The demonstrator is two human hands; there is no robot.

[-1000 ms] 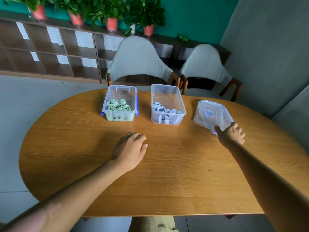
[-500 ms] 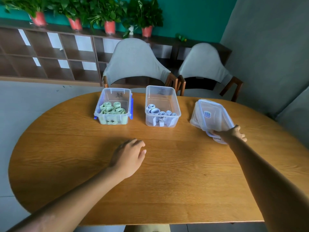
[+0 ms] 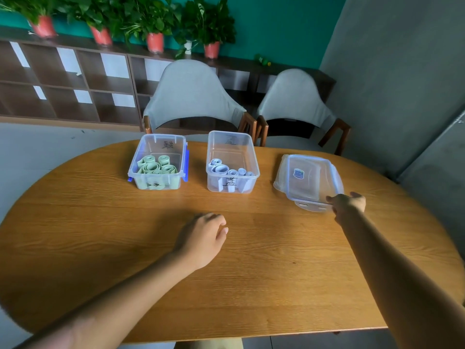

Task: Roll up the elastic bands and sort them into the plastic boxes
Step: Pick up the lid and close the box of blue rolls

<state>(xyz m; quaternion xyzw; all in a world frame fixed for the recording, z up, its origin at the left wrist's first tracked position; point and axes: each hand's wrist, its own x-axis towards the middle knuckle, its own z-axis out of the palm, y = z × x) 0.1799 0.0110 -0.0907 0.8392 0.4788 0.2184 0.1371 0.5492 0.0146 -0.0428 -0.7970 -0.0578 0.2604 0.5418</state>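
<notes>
A: Rolled bands first: the green rolls (image 3: pixel 156 168) sit packed in the left plastic box (image 3: pixel 158 162), the one with the blue clips.

B: And just beside it, apart by a small gap, the middle box (image 3: pixel 231 162) holds the pale blue rolls (image 3: pixel 229 169) along its near side. Both boxes stand uncovered toward the far edge of the worktop (image 3: pixel 226 273).

A: Over to the right, a stack of clear lids (image 3: pixel 309 181) with blue edging lies flat on the wood, a small blue sticker on top.

B: The right hand (image 3: pixel 348 204) is on it. Its fingers pinch the near corner of that stack, arm stretched out long.

A: And the left hand (image 3: pixel 201 235)?

B: Resting palm down in the middle of the worktop, fingers loosely curled, nothing in them. It's well short of the boxes.

A: Behind the worktop, two grey chairs (image 3: pixel 193 96) are tucked in, then a long wooden shelf unit (image 3: pixel 63 81) with potted plants (image 3: pixel 154 26) in red pots lined up against a teal wall.
</notes>
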